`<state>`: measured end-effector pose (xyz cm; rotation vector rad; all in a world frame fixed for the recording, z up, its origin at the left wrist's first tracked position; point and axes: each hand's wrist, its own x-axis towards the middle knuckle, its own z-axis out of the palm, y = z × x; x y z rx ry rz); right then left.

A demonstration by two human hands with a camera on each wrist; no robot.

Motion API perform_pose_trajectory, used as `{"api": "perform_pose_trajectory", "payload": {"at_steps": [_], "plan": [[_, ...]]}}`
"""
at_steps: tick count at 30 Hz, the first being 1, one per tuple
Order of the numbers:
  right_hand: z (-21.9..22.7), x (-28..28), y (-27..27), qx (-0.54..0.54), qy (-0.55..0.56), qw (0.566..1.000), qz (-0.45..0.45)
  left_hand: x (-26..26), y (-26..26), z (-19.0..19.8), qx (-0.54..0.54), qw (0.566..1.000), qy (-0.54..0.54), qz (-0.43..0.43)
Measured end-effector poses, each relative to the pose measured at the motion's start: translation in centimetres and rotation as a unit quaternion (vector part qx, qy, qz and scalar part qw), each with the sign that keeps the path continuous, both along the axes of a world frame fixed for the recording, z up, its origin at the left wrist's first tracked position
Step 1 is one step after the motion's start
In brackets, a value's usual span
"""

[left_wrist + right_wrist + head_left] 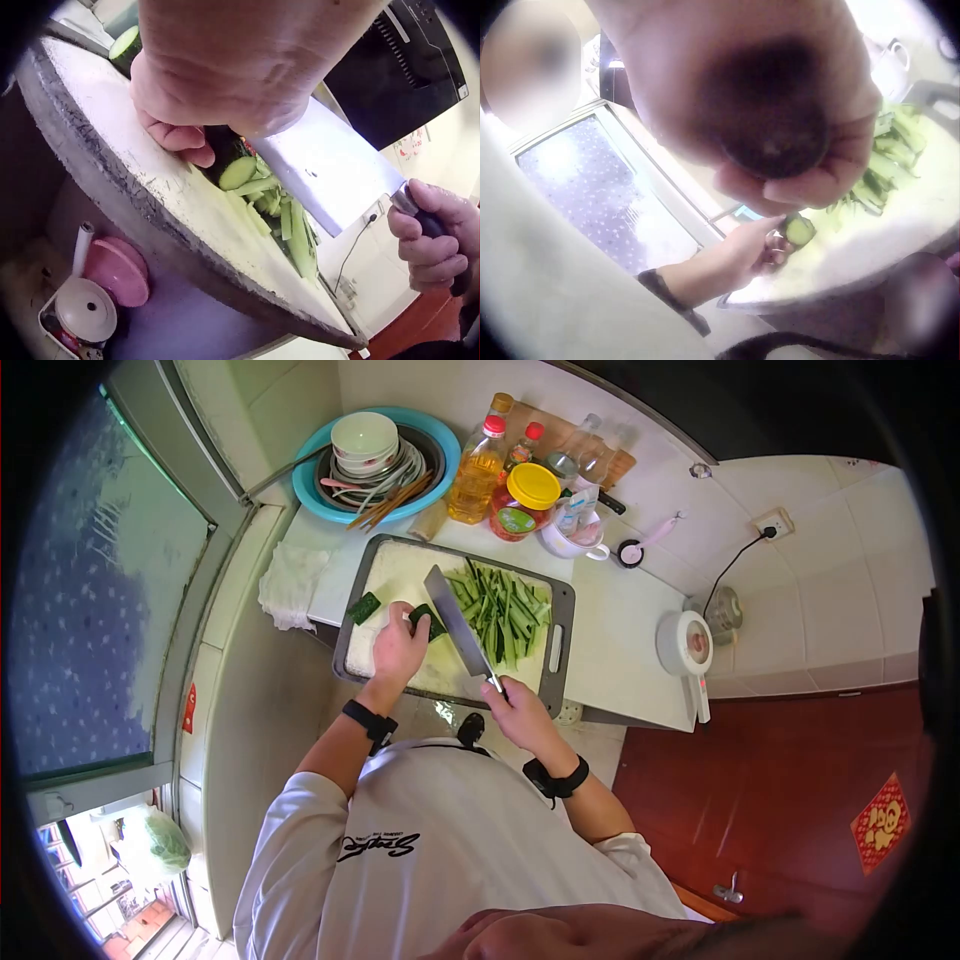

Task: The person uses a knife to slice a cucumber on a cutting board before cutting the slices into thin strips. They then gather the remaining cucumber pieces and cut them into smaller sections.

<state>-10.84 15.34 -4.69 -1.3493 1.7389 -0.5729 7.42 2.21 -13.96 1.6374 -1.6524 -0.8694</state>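
In the head view my left hand (396,652) pinches a short cucumber piece (430,622) on the cutting board (395,565). Its pale cut end (238,173) faces the blade in the left wrist view. My right hand (522,715) grips a cleaver (458,625) by its dark handle, the blade slanting between the held piece and a heap of cucumber strips (510,615). A second cucumber piece (364,608) lies left of my left hand. Seen from the right wrist, the handle's butt (776,146) sticks out of my curled fingers.
A blue basin (440,430) with bowls and chopsticks stands behind the board, beside an oil bottle (475,485), a yellow-lidded jar (530,490) and a white mug (575,540). At the right counter edge sits a white long-handled pot (685,645). A cloth (292,585) hangs at the left.
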Motion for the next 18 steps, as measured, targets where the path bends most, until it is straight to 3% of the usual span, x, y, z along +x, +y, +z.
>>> {"api": "perform_pose_trajectory", "payload": {"at_steps": [7, 10, 12, 13, 15, 18], "plan": [[1.8, 0.0, -0.4, -0.025, 0.053, 0.997, 0.053, 0.1, 0.4, -0.3, -0.037, 0.999, 0.012, 0.002], [4.2, -0.2, -0.5, 0.025, 0.046, 0.997, 0.061, 0.4, 0.4, 0.3, -0.034, 0.999, 0.032, -0.009], [7.2, 0.2, -1.3, 0.138, 0.058, 0.987, 0.062, 0.4, 0.5, 0.6, -0.028, 0.999, 0.025, -0.012], [7.7, 0.1, -1.7, 0.141, 0.064, 0.986, 0.063, 0.4, 0.5, 0.6, -0.025, 0.999, 0.031, -0.009], [8.2, 0.2, -2.5, 0.096, 0.161, 0.974, 0.129, 0.6, 0.4, 0.6, -0.007, 0.999, 0.036, -0.017], [8.0, 1.5, -4.1, 0.103, 0.189, 0.966, 0.144, 0.9, 0.3, 0.8, 0.008, 0.998, 0.051, -0.027]]}}
